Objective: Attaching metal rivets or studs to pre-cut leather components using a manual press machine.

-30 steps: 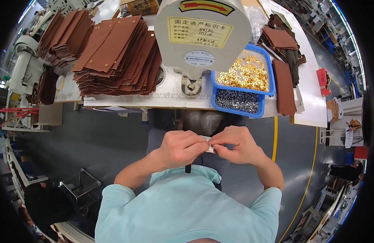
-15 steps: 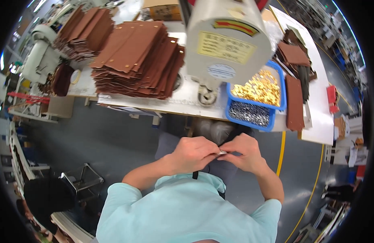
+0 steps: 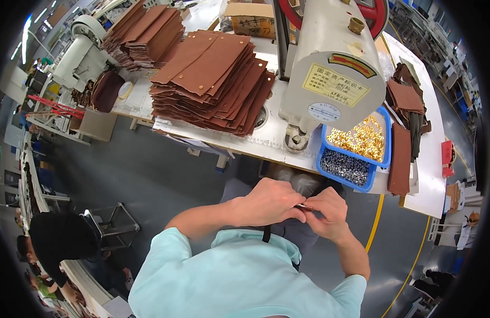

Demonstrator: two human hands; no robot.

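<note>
Left hand (image 3: 268, 201) and right hand (image 3: 327, 212) meet at lower centre of the frame, fingertips pressed together, pinching a small thin pale item (image 3: 304, 206) between them; its kind cannot be told. Held close to the body, probably for fine finger work. Just above, blue trays of gold fittings (image 3: 361, 139) and grey fittings (image 3: 344, 167) sit within reach under the cream machine head (image 3: 329, 79). Stacked brown leather pieces (image 3: 213, 79) lie upper left of centre. Against the earlier frame, the hands remain joined and the bench appears nearer

The left hand (image 3: 268, 201) and right hand (image 3: 327, 211) have closed together over the small pale piece (image 3: 303, 206), hiding most of it.
</note>
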